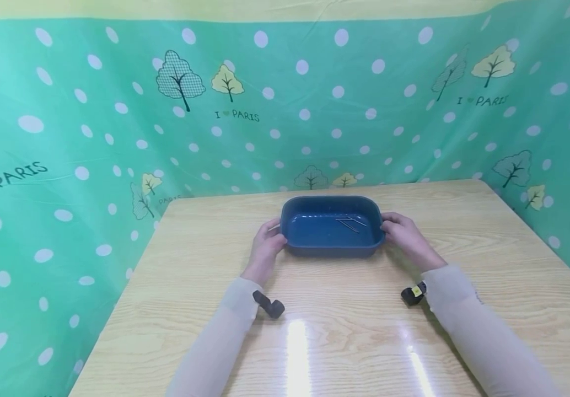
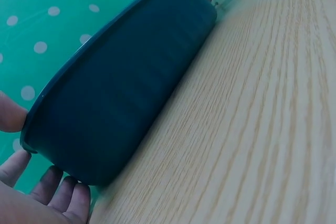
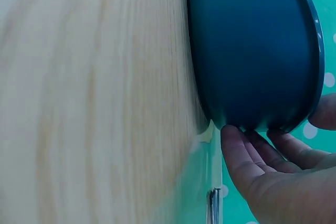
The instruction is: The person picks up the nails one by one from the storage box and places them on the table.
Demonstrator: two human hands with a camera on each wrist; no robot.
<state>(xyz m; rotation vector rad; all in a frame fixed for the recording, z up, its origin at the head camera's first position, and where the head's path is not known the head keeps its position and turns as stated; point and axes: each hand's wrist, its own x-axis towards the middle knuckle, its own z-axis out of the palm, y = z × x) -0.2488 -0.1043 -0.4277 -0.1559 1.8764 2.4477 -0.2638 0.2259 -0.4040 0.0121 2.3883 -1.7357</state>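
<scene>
A dark blue rectangular plastic tub with rounded corners is on the table, between the two hands. My left hand grips its left end, thumb at the rim and fingers against the outer wall, as the left wrist view shows. At the opposite end my right hand holds the tub the same way; in the right wrist view its fingertips press the outside near the base and the thumb lies at the rim. Inside the tub, toward the right, lie a few thin, shiny sticks, too small to identify.
The light wood-grain table stretches out on all sides of the tub, with bright light reflections near its front. A green dotted cloth with printed trees hangs behind and along both sides. Small black cameras are strapped at both wrists.
</scene>
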